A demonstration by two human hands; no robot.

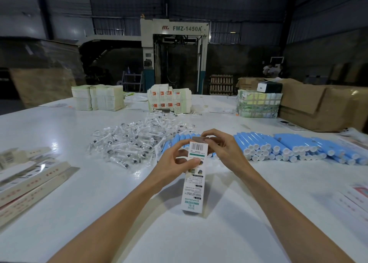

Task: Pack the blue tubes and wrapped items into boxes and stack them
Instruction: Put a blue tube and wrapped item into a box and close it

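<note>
Surface [99, 193]: white and wide, filling the lower two thirds of the frame, with stock spread across it.
Blue tubes [282, 147]: a big loose stack right of centre, white caps toward the camera, with a smaller run just behind the hands; all of these are unpacked.
Wrapped items [135, 143]: a large heap in clear film left of centre, also unpacked.
Flat cartons [97, 97]: bundles of unfolded blanks at the upper left and upper middle of the surface, so many boxes are not yet made up.
Finished boxes [33, 181]: long narrow ones lying side by side at the left edge, seemingly closed; a few, not a tall stack.
Box in hand [194, 183]: upright at frame centre, its bottom on the surface, barcode end up, top flap still raised; whether it is filled cannot be told.
Left hand [175, 163]: fingers clamped around the upper part of the box, steadying it.
Right hand [221, 149]: fingers pinched together on the top flap [200, 138].
Progress: early, judging by how much loose stock outweighs the boxed.
</note>
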